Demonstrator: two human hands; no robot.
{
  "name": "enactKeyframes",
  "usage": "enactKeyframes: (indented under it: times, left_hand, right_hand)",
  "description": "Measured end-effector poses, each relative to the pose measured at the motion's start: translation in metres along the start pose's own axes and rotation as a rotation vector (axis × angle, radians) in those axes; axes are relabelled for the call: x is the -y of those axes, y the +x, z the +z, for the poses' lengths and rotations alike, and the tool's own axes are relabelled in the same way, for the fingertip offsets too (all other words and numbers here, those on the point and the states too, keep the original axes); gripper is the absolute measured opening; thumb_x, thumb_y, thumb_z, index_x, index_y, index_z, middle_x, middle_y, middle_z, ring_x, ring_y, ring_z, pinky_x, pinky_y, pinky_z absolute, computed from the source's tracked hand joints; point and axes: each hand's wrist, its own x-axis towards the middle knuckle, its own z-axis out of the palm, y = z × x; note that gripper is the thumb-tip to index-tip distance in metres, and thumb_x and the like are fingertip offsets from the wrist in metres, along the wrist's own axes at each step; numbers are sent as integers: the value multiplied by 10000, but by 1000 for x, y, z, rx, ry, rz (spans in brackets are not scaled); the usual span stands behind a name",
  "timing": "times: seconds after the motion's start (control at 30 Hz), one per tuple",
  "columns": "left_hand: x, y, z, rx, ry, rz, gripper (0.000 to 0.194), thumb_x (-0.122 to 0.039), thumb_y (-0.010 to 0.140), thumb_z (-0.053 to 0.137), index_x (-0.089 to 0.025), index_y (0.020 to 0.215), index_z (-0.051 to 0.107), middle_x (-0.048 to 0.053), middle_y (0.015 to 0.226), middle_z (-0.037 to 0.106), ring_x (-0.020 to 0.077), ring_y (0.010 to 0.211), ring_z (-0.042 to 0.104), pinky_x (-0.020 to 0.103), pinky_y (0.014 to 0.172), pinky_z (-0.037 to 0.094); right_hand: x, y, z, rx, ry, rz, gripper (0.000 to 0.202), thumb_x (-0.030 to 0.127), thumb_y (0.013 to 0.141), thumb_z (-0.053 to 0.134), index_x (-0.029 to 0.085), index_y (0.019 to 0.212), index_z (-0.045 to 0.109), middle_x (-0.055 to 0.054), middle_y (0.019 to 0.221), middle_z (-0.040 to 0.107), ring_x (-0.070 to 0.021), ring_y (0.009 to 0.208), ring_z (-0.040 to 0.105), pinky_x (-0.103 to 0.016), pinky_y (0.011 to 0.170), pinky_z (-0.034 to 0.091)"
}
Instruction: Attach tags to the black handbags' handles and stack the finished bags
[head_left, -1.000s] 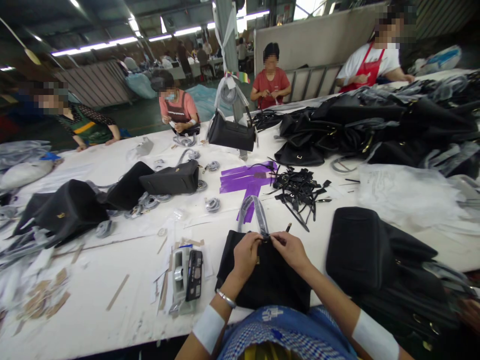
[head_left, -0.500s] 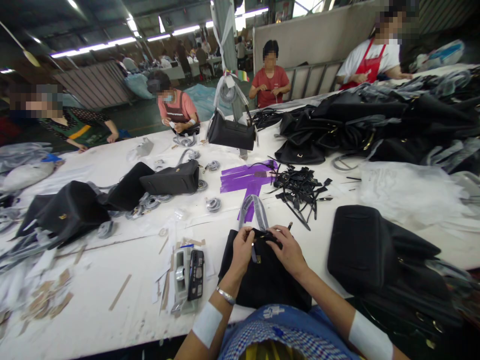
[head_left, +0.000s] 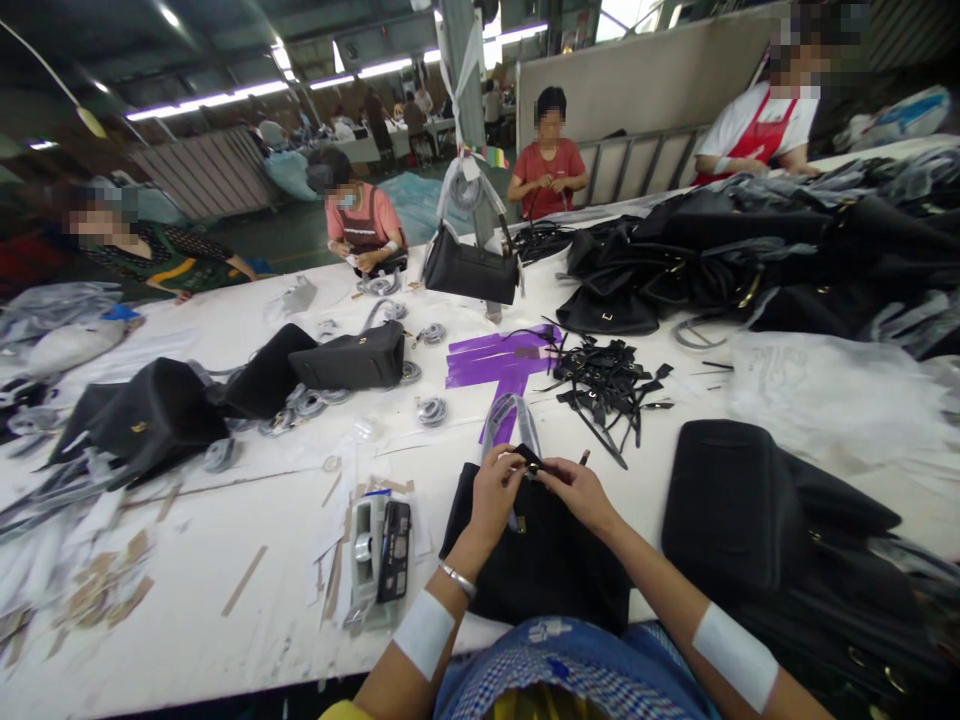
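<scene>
Purple strips [head_left: 472,371] and perhaps a tape dispenser [head_left: 365,570].

I see a white tabletop [head_left: 187,630] spread below me, one black bag [head_left: 555,575] resting at its near edge. Left of that bag I make out a tape dispenser [head_left: 365,550]; brown scraps [head_left: 105,590] lie toward the left edge, more dark bags [head_left: 161,415] beyond them. Mid-tabletop, I have purple strips [head_left: 476,367] beside tangled black straps [head_left: 604,380], and a bag heap [head_left: 750,220] fills the far right.

This is a bag factory workshop: aproned workers [head_left: 367,228] sit or stand around a long white table [head_left: 187,575] heaped with black bags [head_left: 750,218], strip lights [head_left: 217,100] behind.
</scene>
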Motion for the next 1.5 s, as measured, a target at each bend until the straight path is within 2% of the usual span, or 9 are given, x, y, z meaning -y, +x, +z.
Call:
enactKeyframes:
  times: [0.17, 0.37, 0.5, 0.63, 0.83, 1.03, 1.2, 1.4, 1.5]
  left_hand:
    - [2, 7, 1, 42, 203, 114, 137, -111, 814, 572, -194, 870, 666, 75, 1155, 582, 196, 1073, 577, 376, 943, 487]
    - [-2, 12, 0, 123, 55, 2, 79, -124, 774, 599, -168, 811, 653, 92, 1255, 521, 151, 902, 633, 269, 708, 563]
    - [-3, 9, -4, 146, 69, 32, 67, -123, 756, 623, -169, 793, 654, 99, 1291, 513, 190, 1033, 599, 316, 815, 540]
    - [0, 5, -8, 179, 147, 123, 78, -150, 790, 619, -205, 827, 659, 54, 1151, 625, 194, 1095, 571, 368, 979, 450]
    - [-2, 5, -10, 61, 176, 14, 260, -196, 824, 603, -232, 1081, 611, 37, 990, 687, 179, 894, 645, 330, 833, 515]
    - [-3, 13, -10, 149, 145, 17, 171, -194, 792, 631, -224, 949, 688, 38, 956, 713, 191, 905, 651, 341, 851, 520]
    - [4, 16, -7, 212, -3, -38, 179, -174, 765, 637, -216, 925, 705, 27, 913, 728, 176, 839, 675, 304, 784, 544]
    - [0, 8, -1, 147, 154, -48, 190, -165, 740, 640, -200, 919, 696, 29, 868, 719, 174, 772, 658, 304, 740, 527]
    - [-8, 1, 1, 132, 211, -9, 180, -147, 742, 631, -208, 898, 696, 23, 860, 714, 173, 783, 648, 312, 755, 515]
  right_hand:
    - [-1, 2, -3, -63, -72, -67, 295, 401, 788, 610, 187, 968, 703, -55, 957, 731, -231, 903, 664, -378, 865, 502]
    - [3, 0, -2, -152, -281, -84, 245, 377, 794, 582, 198, 899, 712, -45, 812, 731, -210, 720, 666, -325, 696, 519]
    - [3, 0, 2, -166, -256, -33, 235, 388, 795, 571, 205, 857, 705, -38, 755, 725, -212, 697, 671, -319, 672, 519]
    - [3, 1, 1, -82, -159, -25, 269, 403, 801, 566, 195, 898, 706, -44, 838, 735, -221, 791, 676, -335, 748, 521]
    - [7, 4, -2, -3, -280, -107, 256, 383, 842, 528, 219, 919, 709, -36, 896, 730, -216, 852, 661, -327, 786, 496]
    - [3, 3, 1, -99, -417, -175, 216, 326, 845, 535, 235, 951, 699, -40, 922, 720, -215, 865, 656, -337, 792, 496]
    - [1, 3, -1, -66, -407, -208, 204, 296, 860, 525, 236, 955, 694, -49, 950, 719, -218, 905, 656, -364, 844, 499]
    - [18, -5, 5, -173, -338, -223, 268, 332, 833, 578, 229, 1074, 635, -74, 1059, 665, -194, 830, 648, -337, 781, 526]
    - [21, -7, 7, -197, -356, -239, 199, 373, 839, 575, 233, 950, 663, -67, 954, 668, -198, 812, 636, -335, 770, 514]
